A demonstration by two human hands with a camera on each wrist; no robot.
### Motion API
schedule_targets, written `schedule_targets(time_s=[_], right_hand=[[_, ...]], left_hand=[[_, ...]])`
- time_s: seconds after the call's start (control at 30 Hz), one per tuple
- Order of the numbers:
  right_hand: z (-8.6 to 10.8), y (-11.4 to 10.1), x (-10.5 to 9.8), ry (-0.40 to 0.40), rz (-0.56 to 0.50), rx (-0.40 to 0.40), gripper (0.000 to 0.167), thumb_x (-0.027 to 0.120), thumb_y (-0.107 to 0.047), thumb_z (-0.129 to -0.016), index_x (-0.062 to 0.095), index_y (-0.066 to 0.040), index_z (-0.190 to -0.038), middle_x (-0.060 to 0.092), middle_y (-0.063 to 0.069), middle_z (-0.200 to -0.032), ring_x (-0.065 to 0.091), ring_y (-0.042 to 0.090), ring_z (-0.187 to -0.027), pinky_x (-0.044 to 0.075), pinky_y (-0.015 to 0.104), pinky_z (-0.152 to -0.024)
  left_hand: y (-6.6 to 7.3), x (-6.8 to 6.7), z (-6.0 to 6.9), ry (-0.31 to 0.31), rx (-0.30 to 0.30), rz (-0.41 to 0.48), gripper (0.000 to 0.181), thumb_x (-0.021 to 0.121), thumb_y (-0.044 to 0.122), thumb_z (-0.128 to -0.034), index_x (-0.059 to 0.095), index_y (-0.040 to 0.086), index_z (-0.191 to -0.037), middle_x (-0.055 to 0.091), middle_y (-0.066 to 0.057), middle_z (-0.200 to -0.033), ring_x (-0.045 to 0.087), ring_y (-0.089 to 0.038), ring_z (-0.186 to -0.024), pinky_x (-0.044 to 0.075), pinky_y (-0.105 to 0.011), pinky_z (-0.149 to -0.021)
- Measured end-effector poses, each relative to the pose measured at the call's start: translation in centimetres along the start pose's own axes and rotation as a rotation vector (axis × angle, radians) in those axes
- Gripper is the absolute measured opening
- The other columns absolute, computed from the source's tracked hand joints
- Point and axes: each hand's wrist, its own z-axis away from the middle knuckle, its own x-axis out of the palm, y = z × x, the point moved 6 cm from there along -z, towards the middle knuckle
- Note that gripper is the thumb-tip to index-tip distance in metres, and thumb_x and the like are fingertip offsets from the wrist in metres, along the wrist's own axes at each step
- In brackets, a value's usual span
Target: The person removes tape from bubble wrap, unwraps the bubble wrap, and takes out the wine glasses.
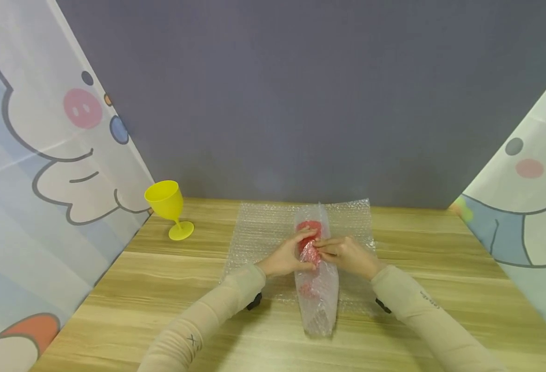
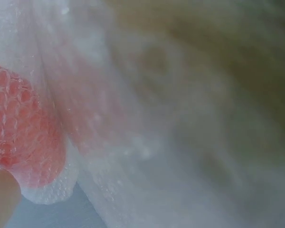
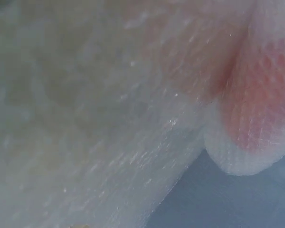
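A red object lies inside a roll of clear bubble wrap at the middle of the table; layers of wrap blur its outline. It looks wide at the far end, with a smaller red patch nearer the person. My left hand grips the roll from the left, fingers over its top and thumb on the near side. From the right, my right hand pinches the wrap on top of the roll, its fingertips close to the left hand. In the left wrist view, the red object shows through the bubbles beside a fingertip.
A flat part of the bubble wrap spreads under the roll on the wooden table. At the back left stands a yellow goblet. A dark grey panel rises behind the table, with printed cloths at both sides.
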Motion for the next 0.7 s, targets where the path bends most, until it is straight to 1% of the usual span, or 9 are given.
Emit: schedule_targets(time_s=[0.1, 0.17, 0.37, 0.5, 0.6, 0.7], right_hand=[[0.0, 0.0, 0.0, 0.038, -0.022, -0.004, 0.02, 0.075, 0.002, -0.066, 0.072, -0.001, -0.085, 0.07, 0.014, -0.094, 0.069, 0.024, -0.079, 0.053, 0.014, -0.067], [0.0, 0.1, 0.0, 0.054, -0.032, 0.009, 0.019, 0.074, 0.003, -0.067, 0.072, -0.001, -0.085, 0.07, 0.015, -0.093, 0.069, 0.023, -0.078, 0.053, 0.013, -0.067], [-0.1, 0.5, 0.1, 0.077, -0.096, 0.104, 0.017, 0.072, 0.004, -0.07, 0.071, 0.0, -0.086, 0.07, 0.015, -0.09, 0.069, 0.024, -0.079, 0.054, 0.016, -0.07], [-0.1, 0.9, 0.0, 0.109, -0.153, 0.162, 0.014, 0.071, 0.005, -0.07, 0.071, 0.0, -0.084, 0.071, 0.013, -0.088, 0.068, 0.025, -0.08, 0.055, 0.022, -0.072], [-0.1, 1.1, 0.0, 0.132, -0.187, 0.188, 0.015, 0.071, 0.006, -0.07, 0.071, 0.001, -0.084, 0.071, 0.012, -0.086, 0.068, 0.025, -0.08, 0.054, 0.021, -0.073], [-0.1, 1.2, 0.0, 0.144, -0.198, 0.202, 0.015, 0.071, 0.006, -0.07, 0.071, 0.001, -0.084, 0.071, 0.012, -0.085, 0.068, 0.025, -0.08, 0.054, 0.018, -0.074]], left_hand=[[0.0, 0.0, 0.0, 0.0, 0.002, 0.009, 0.087, 0.08, 0.024, -0.0689, 0.033, 0.026, -0.141, 0.019, 0.002, -0.153, 0.018, -0.021, -0.14, 0.017, -0.05, -0.113], [0.0, 0.0, 0.0, 0.001, 0.002, 0.013, 0.087, 0.08, 0.023, -0.0687, 0.033, 0.027, -0.141, 0.019, 0.002, -0.153, 0.018, -0.021, -0.14, 0.016, -0.05, -0.113], [0.0, -0.1, 0.0, 0.012, 0.017, 0.002, 0.085, 0.08, 0.024, -0.0692, 0.034, 0.027, -0.141, 0.021, 0.003, -0.152, 0.019, -0.019, -0.14, 0.017, -0.05, -0.112], [0.0, -0.2, 0.1, 0.012, 0.006, 0.007, 0.084, 0.08, 0.026, -0.0695, 0.034, 0.028, -0.141, 0.02, 0.003, -0.152, 0.018, -0.019, -0.14, 0.018, -0.05, -0.112], [0.0, -0.1, 0.1, 0.01, -0.007, 0.006, 0.084, 0.08, 0.028, -0.0697, 0.035, 0.028, -0.14, 0.02, 0.004, -0.152, 0.019, -0.021, -0.14, 0.019, -0.051, -0.112], [-0.1, -0.1, 0.1, 0.012, -0.011, -0.004, 0.084, 0.08, 0.028, -0.0698, 0.034, 0.028, -0.14, 0.02, 0.003, -0.152, 0.019, -0.023, -0.139, 0.019, -0.053, -0.111]])
